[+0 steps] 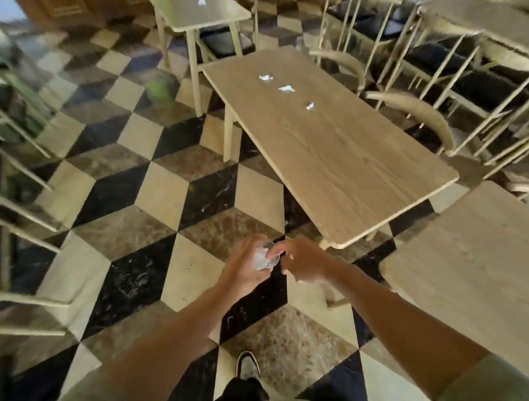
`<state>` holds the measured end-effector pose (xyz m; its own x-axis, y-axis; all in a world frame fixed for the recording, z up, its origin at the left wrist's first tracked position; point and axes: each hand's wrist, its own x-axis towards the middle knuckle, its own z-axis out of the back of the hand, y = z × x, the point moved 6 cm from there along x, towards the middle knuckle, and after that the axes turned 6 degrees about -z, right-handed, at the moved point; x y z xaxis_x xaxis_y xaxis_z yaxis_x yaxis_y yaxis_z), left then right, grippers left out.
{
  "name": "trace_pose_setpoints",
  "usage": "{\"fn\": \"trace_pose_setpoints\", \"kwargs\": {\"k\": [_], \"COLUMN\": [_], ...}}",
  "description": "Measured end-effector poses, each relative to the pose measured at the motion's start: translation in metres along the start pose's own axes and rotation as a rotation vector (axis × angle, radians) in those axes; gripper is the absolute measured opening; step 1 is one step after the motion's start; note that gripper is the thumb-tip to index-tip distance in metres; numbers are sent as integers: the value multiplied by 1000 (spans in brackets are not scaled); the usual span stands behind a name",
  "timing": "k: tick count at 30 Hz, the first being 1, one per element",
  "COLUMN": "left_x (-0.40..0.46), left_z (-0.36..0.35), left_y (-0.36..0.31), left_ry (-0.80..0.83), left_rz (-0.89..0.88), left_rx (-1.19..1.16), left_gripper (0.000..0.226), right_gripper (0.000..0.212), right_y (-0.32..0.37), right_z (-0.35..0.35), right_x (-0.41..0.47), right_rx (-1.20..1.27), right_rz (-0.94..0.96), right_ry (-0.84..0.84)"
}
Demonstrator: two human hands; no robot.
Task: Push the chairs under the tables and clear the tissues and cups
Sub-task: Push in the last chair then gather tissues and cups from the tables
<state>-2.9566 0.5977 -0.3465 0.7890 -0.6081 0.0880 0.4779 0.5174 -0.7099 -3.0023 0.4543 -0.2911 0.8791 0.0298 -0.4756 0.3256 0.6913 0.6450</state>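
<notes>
My left hand (243, 267) grips a clear plastic cup (269, 259) stuffed with white tissue, low over the floor in front of me. My right hand (303, 262) is at the cup's rim, fingertips pinched against it. Ahead stands a long wooden table (343, 160) with three crumpled tissues on its far half: one (265, 77), a second (286, 88) and a third (309, 106). Another tissue (202, 3) lies on a farther table (206, 17). Curved-back wooden chairs (415, 114) stand along the long table's right side.
A second wooden table (463, 272) fills the near right. More pale chairs (34, 206) line the left edge, and black-seated chairs (469, 83) crowd the back right. The floor is a checkered cube pattern. My shoe (247, 367) shows at the bottom.
</notes>
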Motion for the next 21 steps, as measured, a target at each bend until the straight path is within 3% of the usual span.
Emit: {"fn": "trace_pose_setpoints", "kwargs": {"k": [8, 14, 16, 21], "left_x": [147, 332, 413, 532], "left_z": [74, 74, 71, 76], "left_y": [92, 147, 164, 183], "left_ry": [14, 95, 135, 182], "left_rz": [42, 62, 75, 76], "left_rx": [35, 63, 75, 66], "left_gripper": [59, 66, 66, 68], "right_gripper": [34, 30, 25, 10], "right_y": [39, -47, -92, -177], "right_z": [74, 174, 219, 282], "right_x": [158, 326, 390, 443], "right_rx": [278, 554, 677, 751], "right_rz": [-15, -258, -375, -713], "right_ry": [-145, -249, -348, -635]}}
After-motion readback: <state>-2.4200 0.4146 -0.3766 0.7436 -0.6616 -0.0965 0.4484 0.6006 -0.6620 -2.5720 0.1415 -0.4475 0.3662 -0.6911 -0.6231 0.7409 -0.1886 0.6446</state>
